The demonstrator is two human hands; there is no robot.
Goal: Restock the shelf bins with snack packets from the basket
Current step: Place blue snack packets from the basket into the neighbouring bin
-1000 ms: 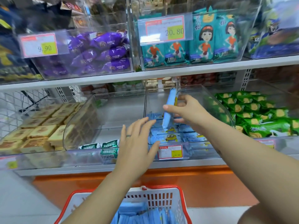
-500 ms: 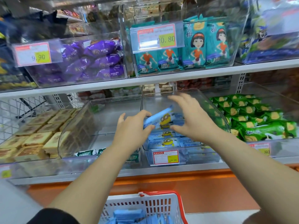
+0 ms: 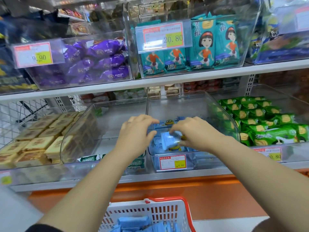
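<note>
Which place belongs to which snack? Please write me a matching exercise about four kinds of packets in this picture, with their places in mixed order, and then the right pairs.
Things:
1. purple packets
2. teal packets
3. green packets
4. blue packets

Places:
A. in the basket
B. upper shelf, behind the 20.80 price tag
C. lower shelf, right-hand bin
D. upper shelf, behind the 9.90 price tag

Pairs: 1-D, 2-B, 3-C, 4-A.
</note>
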